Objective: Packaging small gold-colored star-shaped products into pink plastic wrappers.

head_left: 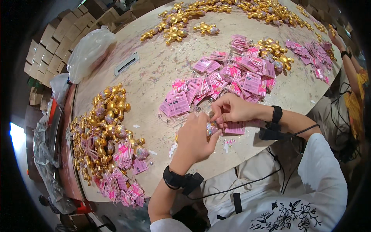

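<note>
My left hand [196, 136] is closed around a small gold figurine, whose clear, bead-filled part [211, 128] shows beside the thumb. The fingers hide most of its body. At its top, my right hand [235, 109] is pinched, thumb against forefinger; what small part lies between those fingertips is hidden. Below the right hand a pink card [235, 128] hangs or lies close to the figurine; whether it is attached cannot be made out. Just beyond both hands spreads a pile of pink cards [216, 83] in clear wrappers.
Gold figurines with pink cards are heaped at the left [101, 127]. More gold figurines [185, 19] line the table's far side. A plastic bag [91, 52] sits at the left edge, before stacked cartons [54, 48]. Another person's arm [349, 67] reaches in at right.
</note>
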`<action>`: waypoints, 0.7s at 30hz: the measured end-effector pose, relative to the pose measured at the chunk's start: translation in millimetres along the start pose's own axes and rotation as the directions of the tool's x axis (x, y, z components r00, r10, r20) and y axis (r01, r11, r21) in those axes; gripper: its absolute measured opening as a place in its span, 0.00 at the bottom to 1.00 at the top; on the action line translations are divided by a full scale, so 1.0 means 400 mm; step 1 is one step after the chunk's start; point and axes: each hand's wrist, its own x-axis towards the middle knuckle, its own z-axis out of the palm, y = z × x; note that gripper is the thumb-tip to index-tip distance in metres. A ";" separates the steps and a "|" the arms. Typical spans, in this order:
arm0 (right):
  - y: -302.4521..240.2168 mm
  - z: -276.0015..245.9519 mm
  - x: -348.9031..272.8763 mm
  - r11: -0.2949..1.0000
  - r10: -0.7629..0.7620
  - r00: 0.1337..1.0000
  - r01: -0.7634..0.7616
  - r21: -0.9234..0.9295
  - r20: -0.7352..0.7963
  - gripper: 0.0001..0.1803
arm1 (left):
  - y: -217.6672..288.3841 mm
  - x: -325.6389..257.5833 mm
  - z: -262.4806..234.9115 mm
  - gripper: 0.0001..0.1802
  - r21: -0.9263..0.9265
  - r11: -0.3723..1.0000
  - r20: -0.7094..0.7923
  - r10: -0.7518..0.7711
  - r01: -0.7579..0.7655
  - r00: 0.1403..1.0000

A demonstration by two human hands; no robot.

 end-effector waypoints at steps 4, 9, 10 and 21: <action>0.001 0.020 0.015 0.996 -0.035 0.997 0.029 -0.085 -0.074 0.07 | -0.009 -0.006 -0.006 0.19 -0.014 1.000 -0.011 0.009 -0.009 1.000; -0.035 0.055 0.006 0.946 0.108 0.980 -0.152 -0.286 -0.166 0.02 | -0.032 -0.037 0.027 0.20 -0.259 0.962 -0.163 0.041 -0.083 0.986; -0.080 0.080 -0.007 0.981 0.192 0.976 -0.189 0.041 -0.098 0.04 | -0.030 -0.034 0.028 0.21 -0.288 0.955 -0.151 0.035 -0.078 0.988; -0.013 -0.022 0.009 0.967 0.008 0.995 -0.032 -0.251 -0.099 0.08 | -0.048 0.019 0.075 0.27 0.346 0.936 -0.219 0.141 -0.058 0.965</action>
